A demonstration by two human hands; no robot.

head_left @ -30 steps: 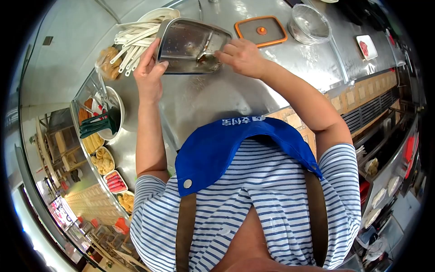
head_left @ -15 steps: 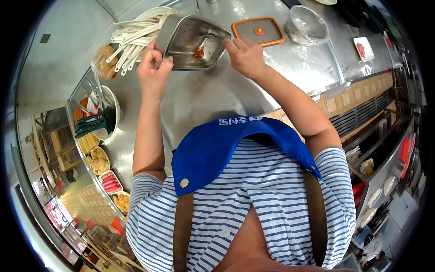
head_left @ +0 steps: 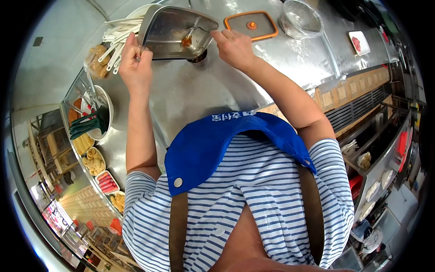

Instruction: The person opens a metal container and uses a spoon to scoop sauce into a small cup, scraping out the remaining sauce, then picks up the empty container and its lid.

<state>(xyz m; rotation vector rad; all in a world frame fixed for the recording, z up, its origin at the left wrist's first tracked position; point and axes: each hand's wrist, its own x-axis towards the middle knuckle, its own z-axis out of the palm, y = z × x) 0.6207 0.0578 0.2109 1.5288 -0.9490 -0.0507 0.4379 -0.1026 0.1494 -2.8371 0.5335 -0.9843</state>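
A rectangular metal tray [head_left: 170,38] is held tilted above the steel counter, with a small brown remnant and wet streaks inside it. My left hand [head_left: 136,63] grips its left edge, fingers and thumb closed on the rim. At the tray's right corner is my right hand [head_left: 234,49], its fingers curled and pinched on the rim. A small dark round object [head_left: 199,57] shows partly beneath the tray's lower edge. Behind my right hand lies a grey lid with an orange rim [head_left: 267,30].
White long-handled utensils [head_left: 118,38] and a bag of brown food [head_left: 97,61] are at the left. A bowl with green-handled tools [head_left: 105,109] stands nearer. A plastic-lined bowl [head_left: 300,21] and a small white tray [head_left: 364,48] are at the right.
Both hands and the tray have moved left and slightly up in the view. The tray's tilt has changed, and the dark round object has come into sight beneath it.
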